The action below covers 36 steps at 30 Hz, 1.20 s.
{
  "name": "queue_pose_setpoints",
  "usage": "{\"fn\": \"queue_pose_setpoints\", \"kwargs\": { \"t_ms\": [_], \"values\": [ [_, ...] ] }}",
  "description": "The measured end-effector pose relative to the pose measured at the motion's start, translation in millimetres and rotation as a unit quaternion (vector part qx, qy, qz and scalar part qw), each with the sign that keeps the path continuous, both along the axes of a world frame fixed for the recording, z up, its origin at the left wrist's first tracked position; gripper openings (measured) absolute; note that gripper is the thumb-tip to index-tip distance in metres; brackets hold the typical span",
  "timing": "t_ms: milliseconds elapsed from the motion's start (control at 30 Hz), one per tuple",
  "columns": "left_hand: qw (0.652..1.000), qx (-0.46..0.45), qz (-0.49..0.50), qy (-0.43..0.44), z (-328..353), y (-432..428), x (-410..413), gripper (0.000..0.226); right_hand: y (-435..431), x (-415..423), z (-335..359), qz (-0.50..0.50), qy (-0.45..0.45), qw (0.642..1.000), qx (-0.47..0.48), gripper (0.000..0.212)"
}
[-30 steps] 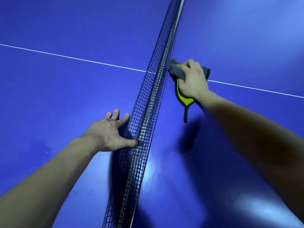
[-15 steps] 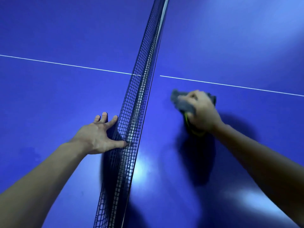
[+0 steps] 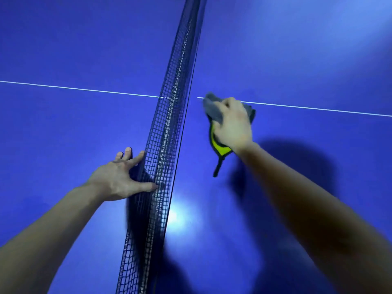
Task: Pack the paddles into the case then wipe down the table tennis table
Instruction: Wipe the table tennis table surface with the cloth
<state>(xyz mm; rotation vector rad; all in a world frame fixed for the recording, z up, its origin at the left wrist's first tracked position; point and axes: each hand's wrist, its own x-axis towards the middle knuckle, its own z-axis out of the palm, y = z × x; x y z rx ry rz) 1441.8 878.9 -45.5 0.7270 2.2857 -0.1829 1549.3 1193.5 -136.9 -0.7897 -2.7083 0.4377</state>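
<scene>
Grey cloth (image 3: 212, 111), yellow-green underside, dark strap trailing. Right hand (image 3: 232, 124) grips it on blue table tennis table (image 3: 63, 128), just right of net (image 3: 169, 115), at white centre line (image 3: 84, 89). Left hand (image 3: 118, 177) spread flat, thumb touching net.

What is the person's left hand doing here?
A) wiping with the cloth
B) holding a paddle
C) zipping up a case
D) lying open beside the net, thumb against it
D: the left hand has its fingers spread and its thumb touches the net; the right hand is the one that grips the cloth.
</scene>
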Motion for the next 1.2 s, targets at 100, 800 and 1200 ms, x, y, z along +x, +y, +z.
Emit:
{"fn": "queue_pose_setpoints", "kwargs": {
  "t_ms": [100,800,1200],
  "values": [
    [1.0,0.002,-0.003,0.007,-3,0,2,0.13,81,92,-7,-0.184,0.009,0.983,0.008,0.049],
    [0.968,0.182,0.109,0.13,-7,-24,82,0.086,-45,273,-14,-0.189,0.008,0.982,0.024,0.062],
    [0.96,0.213,0.074,0.165,0,-136,251,0.091,-312,194,22,0.008,-0.062,0.998,-0.024,0.047]
  ]
}}
